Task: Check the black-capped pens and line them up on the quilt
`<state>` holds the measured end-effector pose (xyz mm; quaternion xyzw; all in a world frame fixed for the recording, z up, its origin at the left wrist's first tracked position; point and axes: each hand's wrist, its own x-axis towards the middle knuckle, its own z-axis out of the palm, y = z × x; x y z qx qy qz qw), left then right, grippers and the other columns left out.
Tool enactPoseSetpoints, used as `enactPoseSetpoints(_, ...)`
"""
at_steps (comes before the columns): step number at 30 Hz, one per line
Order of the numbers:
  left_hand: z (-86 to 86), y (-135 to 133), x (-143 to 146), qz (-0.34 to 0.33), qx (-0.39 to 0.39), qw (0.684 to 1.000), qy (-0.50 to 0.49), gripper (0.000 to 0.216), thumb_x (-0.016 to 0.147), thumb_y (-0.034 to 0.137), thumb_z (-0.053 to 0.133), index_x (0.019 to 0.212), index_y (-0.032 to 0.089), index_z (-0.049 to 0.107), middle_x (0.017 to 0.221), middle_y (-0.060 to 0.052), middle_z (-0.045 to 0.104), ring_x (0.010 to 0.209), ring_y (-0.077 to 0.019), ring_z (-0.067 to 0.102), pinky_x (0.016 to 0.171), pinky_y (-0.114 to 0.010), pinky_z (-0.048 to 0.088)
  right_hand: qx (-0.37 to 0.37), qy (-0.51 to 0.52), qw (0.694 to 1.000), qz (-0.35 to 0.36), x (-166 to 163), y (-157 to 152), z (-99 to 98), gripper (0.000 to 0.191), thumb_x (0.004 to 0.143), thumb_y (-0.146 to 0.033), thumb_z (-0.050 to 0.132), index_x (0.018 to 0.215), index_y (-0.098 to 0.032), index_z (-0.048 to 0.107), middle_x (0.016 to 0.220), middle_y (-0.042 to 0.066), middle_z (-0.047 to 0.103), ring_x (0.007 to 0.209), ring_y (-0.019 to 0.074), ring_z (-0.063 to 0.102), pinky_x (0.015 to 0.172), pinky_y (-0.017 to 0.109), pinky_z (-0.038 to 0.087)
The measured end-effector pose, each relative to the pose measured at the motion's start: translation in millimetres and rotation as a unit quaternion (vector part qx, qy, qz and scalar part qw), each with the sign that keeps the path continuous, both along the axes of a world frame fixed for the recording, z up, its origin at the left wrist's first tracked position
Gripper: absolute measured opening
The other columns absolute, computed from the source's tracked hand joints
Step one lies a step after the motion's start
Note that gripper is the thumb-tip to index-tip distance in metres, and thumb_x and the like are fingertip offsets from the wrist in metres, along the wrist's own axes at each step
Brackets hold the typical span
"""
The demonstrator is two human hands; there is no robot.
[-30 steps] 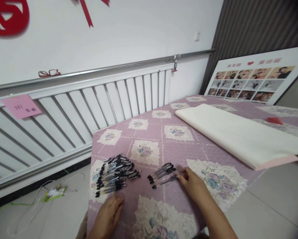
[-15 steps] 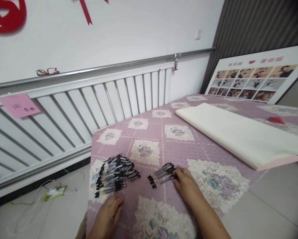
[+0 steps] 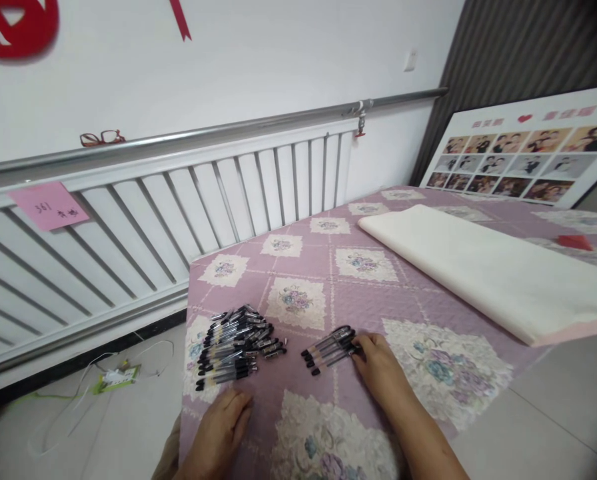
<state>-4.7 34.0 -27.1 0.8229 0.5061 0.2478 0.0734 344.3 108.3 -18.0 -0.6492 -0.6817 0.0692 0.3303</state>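
My right hand [image 3: 376, 360] pinches the cap end of the nearest pen [image 3: 331, 362] in a small row of black-capped clear pens. Several pens of this row lie side by side on the tablecloth, slanting the same way. Left of them is a larger pile of similar pens [image 3: 228, 353], partly layered, with caps pointing different ways. Just in front of that pile my left hand [image 3: 223, 423] rests on the cloth, fingers curled in and apart from the pens. I see no object in it, though its palm is hidden.
A purple floral tablecloth [image 3: 308, 270] covers the table. On its right lies a large folded cream sheet [image 3: 478, 267], with a red paper piece [image 3: 574, 242] beyond. A white radiator [image 3: 258, 190] runs along the wall behind, and a photo board [image 3: 523, 157] leans at the back right.
The nearest pen in the small row has moved in against the others, with my right hand at its end. My left hand stays by the pile. The view has shifted slightly.
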Motion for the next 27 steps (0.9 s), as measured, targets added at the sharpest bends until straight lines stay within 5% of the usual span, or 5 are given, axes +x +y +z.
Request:
enactPoseSetpoints(8,5.7,1,2,-0.006,-0.020,1.000,-0.004,0.023,0.092,0.025,0.042,0.107,0.022,0.060,0.095,-0.007,0.063,0.087,-0.0189,0.059,0.079,-0.033,0.051,0.018,0.051,0.998,-0.027,-15,-9,19.3,0.022,0.081,-0.031,0.045,0.094,-0.019,0.057,0.090,0.008,0.060,0.085,0.0228,0.058,0.078,0.035,0.046)
enactPoseSetpoints(17,12.5,3,7,-0.001,-0.010,1.000,-0.005,0.023,0.088,0.017,0.043,0.099,0.020,0.063,0.092,-0.007,0.063,0.086,-0.0202,0.057,0.077,-0.034,0.049,-0.048,0.102,0.983,0.147,-130,-58,16.0,0.018,0.085,-0.029,0.043,0.078,-0.024,0.059,0.076,0.004,0.064,0.072,0.0195,0.060,0.067,0.030,0.048)
enactPoseSetpoints(27,20.6,0,10,0.153,-0.012,0.988,0.000,0.036,0.080,0.017,0.050,0.114,0.025,0.057,0.120,-0.008,0.052,0.115,-0.0274,0.042,0.098,-0.047,0.029,-0.033,0.053,0.990,0.123,-151,-70,20.6,0.022,0.087,-0.029,0.042,0.077,-0.024,0.061,0.079,0.003,0.065,0.077,0.0198,0.063,0.071,0.030,0.048)
